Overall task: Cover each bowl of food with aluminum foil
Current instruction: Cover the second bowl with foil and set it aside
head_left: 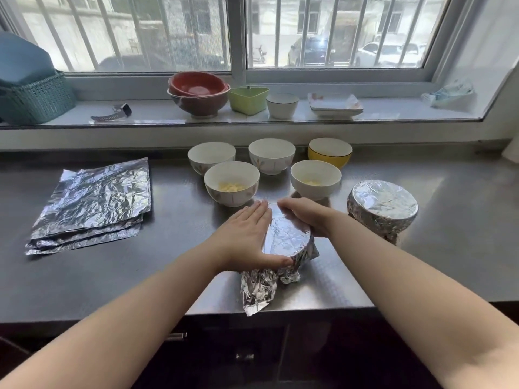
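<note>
Left hand (247,234), right hand (304,213) flank foil-covered bowl (286,237) — pressing foil.

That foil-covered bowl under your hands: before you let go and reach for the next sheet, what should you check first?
1. Foil top pulled flat: ok.
2. Sides tucked all round: not ok, a loose flap trails toward the counter edge.
3. Left hand and right hand steadying the bowl: ok.
4. Spare foil sheets within reach: ok.
5. Bowls left to cover: five open bowls behind.
6. Finished bowl out of the way: ok.
</note>
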`<state>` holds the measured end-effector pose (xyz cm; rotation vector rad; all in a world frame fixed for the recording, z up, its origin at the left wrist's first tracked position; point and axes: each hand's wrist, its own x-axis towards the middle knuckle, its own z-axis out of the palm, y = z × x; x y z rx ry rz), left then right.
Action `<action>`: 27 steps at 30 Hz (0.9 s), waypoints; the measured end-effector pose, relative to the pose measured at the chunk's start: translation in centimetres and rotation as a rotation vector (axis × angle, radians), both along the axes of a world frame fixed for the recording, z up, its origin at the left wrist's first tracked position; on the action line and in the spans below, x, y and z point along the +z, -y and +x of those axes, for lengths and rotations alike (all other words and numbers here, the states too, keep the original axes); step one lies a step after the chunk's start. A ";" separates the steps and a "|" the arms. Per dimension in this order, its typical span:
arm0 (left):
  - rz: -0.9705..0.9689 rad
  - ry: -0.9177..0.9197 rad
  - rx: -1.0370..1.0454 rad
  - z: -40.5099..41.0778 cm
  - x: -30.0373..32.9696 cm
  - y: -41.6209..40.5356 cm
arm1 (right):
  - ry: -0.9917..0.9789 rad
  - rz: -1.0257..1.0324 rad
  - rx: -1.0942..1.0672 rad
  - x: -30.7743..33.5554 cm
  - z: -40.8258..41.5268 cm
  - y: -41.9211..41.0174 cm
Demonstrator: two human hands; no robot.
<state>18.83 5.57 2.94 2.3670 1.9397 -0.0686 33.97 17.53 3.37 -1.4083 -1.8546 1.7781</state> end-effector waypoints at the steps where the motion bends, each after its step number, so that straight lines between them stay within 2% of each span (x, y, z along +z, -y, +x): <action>1: -0.006 -0.005 -0.019 -0.2 0.1 -0.1 | -0.006 -0.008 -0.006 0.0 0.2 0.2; 8: -0.008 -0.036 -0.089 -1.4 -0.1 -0.5 | -0.130 -0.091 -0.118 -0.6 0.4 2.1; 12: -0.047 -0.036 -0.139 -1.8 0.4 -0.6 | -0.255 -0.080 -0.276 -1.2 0.7 3.3; 15: -0.128 -0.005 -0.150 -1.9 1.6 -1.0 | -0.289 -0.003 -0.318 -1.8 1.3 3.8; 17: -0.186 0.047 -0.133 -1.6 2.6 -1.1 | -0.292 0.120 -0.338 -1.9 1.7 3.8; 21: -0.100 0.165 -0.057 0.4 2.4 -1.1 | -0.298 0.308 -0.350 -0.8 1.5 5.1; 27: -0.004 0.009 -0.023 1.6 0.3 -0.8 | -0.271 0.411 -0.337 -1.5 0.5 8.0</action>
